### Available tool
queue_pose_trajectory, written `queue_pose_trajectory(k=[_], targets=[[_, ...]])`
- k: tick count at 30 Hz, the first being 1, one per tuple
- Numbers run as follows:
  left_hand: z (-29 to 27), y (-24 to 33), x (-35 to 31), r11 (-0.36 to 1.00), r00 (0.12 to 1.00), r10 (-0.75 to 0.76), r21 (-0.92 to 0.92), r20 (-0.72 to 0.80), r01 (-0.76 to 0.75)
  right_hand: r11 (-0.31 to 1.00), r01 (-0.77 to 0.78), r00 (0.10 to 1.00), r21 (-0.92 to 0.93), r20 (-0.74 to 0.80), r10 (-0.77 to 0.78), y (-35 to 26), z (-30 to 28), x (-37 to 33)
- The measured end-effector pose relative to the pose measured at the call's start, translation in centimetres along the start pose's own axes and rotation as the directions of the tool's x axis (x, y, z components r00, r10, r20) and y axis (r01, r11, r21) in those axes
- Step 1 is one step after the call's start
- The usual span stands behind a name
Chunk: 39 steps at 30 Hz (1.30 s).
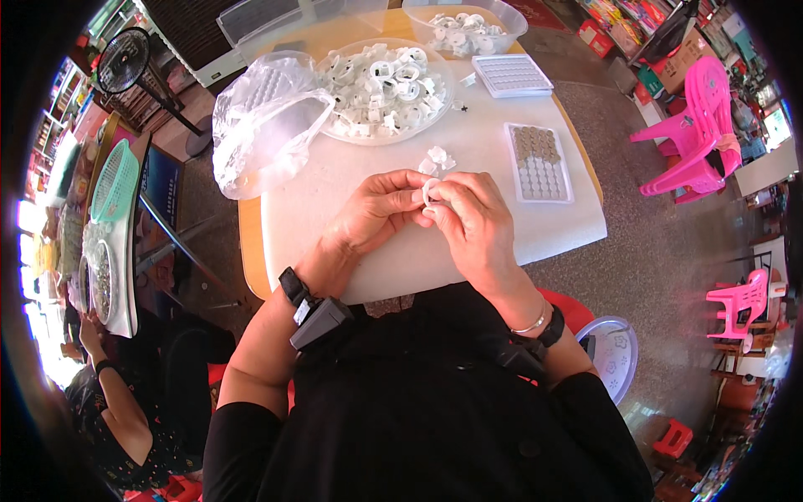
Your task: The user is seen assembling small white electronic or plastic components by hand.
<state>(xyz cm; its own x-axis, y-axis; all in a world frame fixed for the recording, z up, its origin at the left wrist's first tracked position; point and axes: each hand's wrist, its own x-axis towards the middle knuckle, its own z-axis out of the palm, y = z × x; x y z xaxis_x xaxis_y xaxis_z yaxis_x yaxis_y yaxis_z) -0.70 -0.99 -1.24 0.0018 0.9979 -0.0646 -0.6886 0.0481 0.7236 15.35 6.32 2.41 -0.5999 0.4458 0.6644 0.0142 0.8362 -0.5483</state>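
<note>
My left hand (381, 207) and my right hand (478, 219) meet above the near part of the table. Both are closed, fingertips pinched on a small white plastic ring (428, 191), partly hidden by the fingers. Just beyond them lie a few loose white plastic pieces (437, 156). To the right of my hands is a white tray (539, 186) with round pockets, its far rows filled with grey-brown round pieces (536, 144). Farther back, a wide round clear tray (335, 125) is heaped with white plastic parts (385, 90).
A crumpled clear plastic bag (263, 125) lies at the table's left. Stacked white trays (512, 74) and a clear tub (410, 21) of white parts stand at the back. A co-worker's arm (125, 410) shows at lower left. Pink chairs (707, 125) stand right, a purple-rimmed basin (619, 360) lower right.
</note>
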Motion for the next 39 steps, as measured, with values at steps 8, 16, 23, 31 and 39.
queue_pose_trajectory(k=[8,16,23,31,39], targets=[[0.3,0.2,-0.2,0.998,0.999,-0.041,0.039,-0.018,0.042,0.993,-0.096,0.994,0.07,0.061,0.092,0.3,-1.5,0.6],[0.2,-0.1,0.0,0.999,0.999,-0.032,0.043,-0.019,0.033,0.999,-0.008,0.999,0.045,0.036,0.006,0.7,-0.6,0.2],[0.2,-0.2,0.0,0.997,0.998,-0.028,0.066,-0.051,0.031,0.999,0.009,0.999,0.039,0.041,-0.01,0.7,-0.4,0.3],[0.6,0.0,-0.3,0.987,0.992,-0.056,0.141,-0.112,0.072,0.999,0.024,0.999,0.03,0.038,-0.025,0.8,-0.4,0.3],[0.3,-0.2,-0.1,0.997,0.993,-0.008,0.072,-0.12,0.016,0.994,-0.056,0.998,0.095,0.009,0.056,-0.2,-0.6,0.1]])
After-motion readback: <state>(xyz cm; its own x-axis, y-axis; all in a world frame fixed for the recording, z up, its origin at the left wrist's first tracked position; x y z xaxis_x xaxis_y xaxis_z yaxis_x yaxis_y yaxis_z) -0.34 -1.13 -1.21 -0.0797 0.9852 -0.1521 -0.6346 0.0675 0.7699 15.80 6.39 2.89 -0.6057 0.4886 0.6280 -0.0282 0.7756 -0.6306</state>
